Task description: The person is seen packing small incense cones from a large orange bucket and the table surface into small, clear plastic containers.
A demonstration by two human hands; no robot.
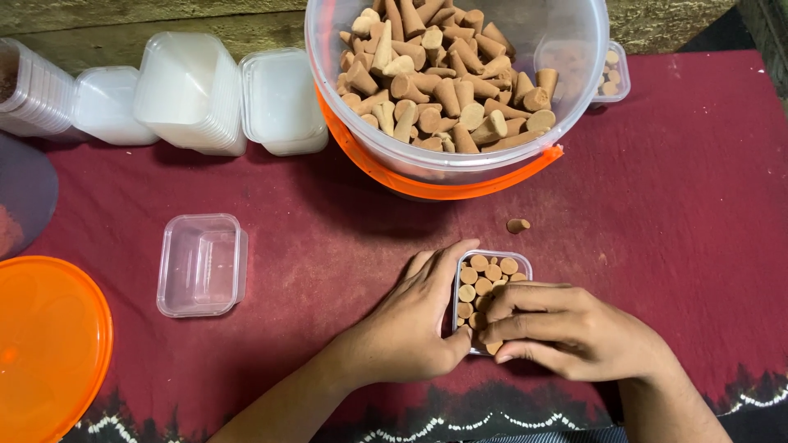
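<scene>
Fingers (525,316) of the right hand (574,332) press cones (484,275) in the box (492,256); left hand (410,324) grips its side. Cones look light and brittle, so hold them by the base.

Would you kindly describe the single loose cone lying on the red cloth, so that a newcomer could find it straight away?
Start at the big clear bucket with the orange band, heaped with tan cones. Just below its right side, on the red cloth, lies one loose cone. It sits above the small clear box that the left hand and right hand hold, and alone among the cones it lies outside any container.
</scene>
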